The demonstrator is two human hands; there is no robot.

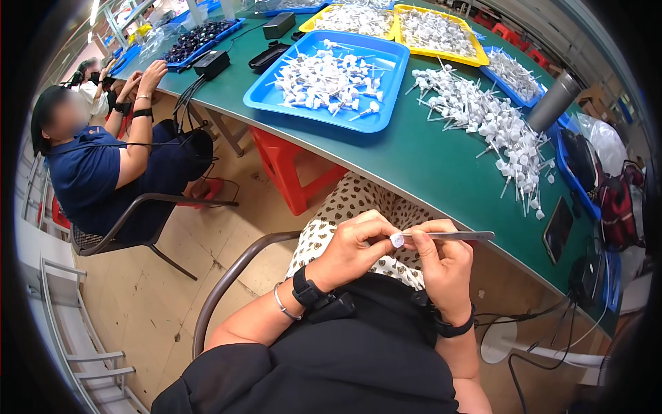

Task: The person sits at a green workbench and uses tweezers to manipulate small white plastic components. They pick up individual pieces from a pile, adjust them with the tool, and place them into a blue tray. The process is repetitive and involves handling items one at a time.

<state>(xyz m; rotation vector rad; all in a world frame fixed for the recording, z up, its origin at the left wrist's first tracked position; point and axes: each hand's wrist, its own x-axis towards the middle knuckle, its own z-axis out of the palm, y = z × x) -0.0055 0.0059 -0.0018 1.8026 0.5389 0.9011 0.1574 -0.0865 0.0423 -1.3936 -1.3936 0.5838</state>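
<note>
My left hand (353, 247) pinches a small white plastic cap (397, 239) between thumb and fingers, held over my lap below the table edge. My right hand (445, 261) grips metal tweezers (452, 236) whose tips meet the cap. Both wrists wear black bands; the left one also has a thin metal bangle. On the green table (414, 162) beyond my hands lies a loose heap of white pump parts (493, 124). A blue tray (329, 77) with more white parts sits further left.
Two yellow trays (396, 24) of white parts stand at the back. A grey metal cylinder (554, 101), a dark phone (557, 230) and bags (610, 196) are at the right. A person in blue (103, 169) sits to my left; a red stool (293, 172) stands under the table.
</note>
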